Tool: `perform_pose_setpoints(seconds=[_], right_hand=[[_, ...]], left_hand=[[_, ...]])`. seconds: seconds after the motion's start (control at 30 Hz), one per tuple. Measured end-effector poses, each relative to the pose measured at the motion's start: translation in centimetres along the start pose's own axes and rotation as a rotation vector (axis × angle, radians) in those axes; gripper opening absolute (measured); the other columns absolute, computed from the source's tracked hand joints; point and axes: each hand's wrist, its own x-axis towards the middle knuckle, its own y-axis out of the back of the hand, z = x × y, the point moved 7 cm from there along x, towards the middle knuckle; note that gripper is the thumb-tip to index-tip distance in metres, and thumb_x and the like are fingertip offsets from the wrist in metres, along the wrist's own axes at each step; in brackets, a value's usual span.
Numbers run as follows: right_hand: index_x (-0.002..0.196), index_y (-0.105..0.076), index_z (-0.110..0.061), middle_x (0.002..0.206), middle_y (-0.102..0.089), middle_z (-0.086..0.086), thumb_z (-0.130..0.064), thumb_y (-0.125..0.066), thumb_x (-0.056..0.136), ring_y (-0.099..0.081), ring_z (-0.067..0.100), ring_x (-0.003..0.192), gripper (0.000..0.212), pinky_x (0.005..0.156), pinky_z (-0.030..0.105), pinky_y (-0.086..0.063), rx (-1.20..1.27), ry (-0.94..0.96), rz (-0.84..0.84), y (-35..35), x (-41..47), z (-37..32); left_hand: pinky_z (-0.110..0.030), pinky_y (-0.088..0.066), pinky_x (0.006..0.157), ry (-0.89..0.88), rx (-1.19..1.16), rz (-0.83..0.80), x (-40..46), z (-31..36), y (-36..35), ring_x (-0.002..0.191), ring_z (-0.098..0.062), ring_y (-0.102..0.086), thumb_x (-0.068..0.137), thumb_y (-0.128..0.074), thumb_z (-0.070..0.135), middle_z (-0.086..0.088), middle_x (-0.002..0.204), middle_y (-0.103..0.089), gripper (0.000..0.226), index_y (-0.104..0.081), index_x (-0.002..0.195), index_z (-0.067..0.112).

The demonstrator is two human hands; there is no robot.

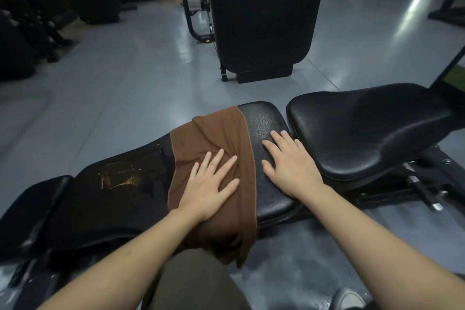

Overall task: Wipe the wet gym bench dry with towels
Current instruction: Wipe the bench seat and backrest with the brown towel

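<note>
Nearest the camera: a knee [193,282] in olive trousers at bottom centre, a shoe toe [349,298] at bottom right, both bare forearms reaching forward over them.

Left hand [210,184] lies flat on the towel [216,138] – fingers straight and spread, palm down, pressing the cloth onto the bench [269,123]. Right hand [289,161] lies flat too, fingers straight and slightly apart, resting on the bare black pad just right of the towel's edge; it does not touch the cloth.

The towel is brown, draped across the bench pad from far edge to near edge, its near end hanging off the front toward the knee. It is wrinkled around the left hand's fingers.

Left of the towel the pad looks wet – a shiny puddle [125,178] with glints sits on the dark surface. Right of the right hand, across a narrow gap, sits the separate seat pad [364,128], glossy black, on a metal frame [422,189].

Farther out: grey glossy floor [125,70], then another black padded bench [264,15] standing beyond, with a black tube frame [191,20] beside it. Dark equipment [37,7] lines the far left; details too dim to tell.

No containers in view, no readable writing or labels.
</note>
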Motion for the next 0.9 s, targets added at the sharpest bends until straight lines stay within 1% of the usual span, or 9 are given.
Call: perform_pose_setpoints(seconds=[0.03, 0.13, 0.23, 0.3, 0.5, 0.73, 0.9], right_hand=[[0.151, -0.040, -0.020, 0.164, -0.027, 0.006, -0.053, -0.022, 0.090, -0.015, 0.026, 0.154, 0.072, 0.123, 0.046, -0.017, 0.000, 0.000, 0.000, -0.1, 0.0, 0.0], [0.153, -0.038, -0.021, 0.165, -0.024, 0.005, -0.051, -0.027, 0.094, -0.013, 0.026, 0.154, 0.066, 0.124, 0.046, -0.015, -0.016, 0.001, -0.008, -0.3, 0.2, 0.2], [0.153, -0.038, -0.021, 0.165, -0.024, 0.005, -0.055, -0.015, 0.088, -0.014, 0.026, 0.154, 0.077, 0.124, 0.046, -0.017, -0.013, 0.006, 0.004, -0.2, 0.3, 0.1], [0.152, -0.039, -0.021, 0.165, -0.025, 0.005, -0.055, -0.013, 0.086, -0.015, 0.026, 0.154, 0.079, 0.123, 0.046, -0.018, -0.014, 0.014, 0.005, -0.3, 0.4, 0.1], [0.147, -0.047, -0.020, 0.160, -0.036, 0.007, -0.051, -0.026, 0.090, -0.024, 0.029, 0.151, 0.068, 0.120, 0.049, -0.026, -0.013, 0.024, 0.045, -0.5, 0.4, 0.3], [0.148, -0.046, -0.020, 0.161, -0.034, 0.007, -0.052, -0.026, 0.090, -0.023, 0.028, 0.151, 0.069, 0.121, 0.047, -0.025, -0.031, 0.032, 0.042, -0.4, 0.4, 0.3], [0.149, -0.043, -0.021, 0.162, -0.032, 0.006, -0.054, -0.022, 0.090, -0.020, 0.027, 0.152, 0.072, 0.122, 0.047, -0.023, -0.030, 0.031, 0.025, -0.3, 0.4, 0.2]], left_hand=[[-0.043, 0.001, 0.126, 0.016, -0.006, 0.009, 0.8, -0.3, 0.1, 0.156, -0.013, 0.010, 0.087, -0.010, 0.077, 0.017, 0.169, 0.004, 0.075, -0.013, 0.157, 0.050], [-0.043, 0.000, 0.126, 0.066, 0.010, 0.017, 3.6, -1.7, 0.3, 0.157, -0.014, 0.006, 0.087, -0.011, 0.076, 0.016, 0.169, 0.003, 0.079, -0.016, 0.158, 0.043], [-0.043, -0.004, 0.126, 0.120, 0.022, 0.033, 6.5, -3.7, 0.8, 0.157, -0.015, 0.003, 0.099, -0.025, 0.065, 0.014, 0.169, 0.001, 0.064, -0.018, 0.159, 0.040], [-0.042, -0.005, 0.126, 0.157, 0.016, 0.041, 8.4, -5.1, 1.1, 0.157, -0.015, 0.001, 0.102, -0.028, 0.061, 0.014, 0.170, -0.001, 0.061, -0.019, 0.159, 0.040], [-0.044, -0.008, 0.126, 0.260, 0.002, 0.053, 11.9, -9.1, 2.1, 0.157, -0.017, -0.003, 0.103, -0.025, 0.060, 0.011, 0.170, -0.005, 0.062, -0.020, 0.159, 0.037], [-0.045, -0.001, 0.126, 0.315, -0.043, 0.054, 10.4, -9.7, 1.8, 0.157, -0.016, 0.001, 0.102, -0.020, 0.065, 0.012, 0.170, -0.003, 0.062, -0.014, 0.159, 0.043], [-0.043, -0.002, 0.127, 0.277, -0.025, 0.062, 6.5, -8.7, 1.4, 0.157, -0.017, 0.003, 0.102, -0.018, 0.063, 0.011, 0.170, 0.000, 0.061, -0.010, 0.160, 0.043]])
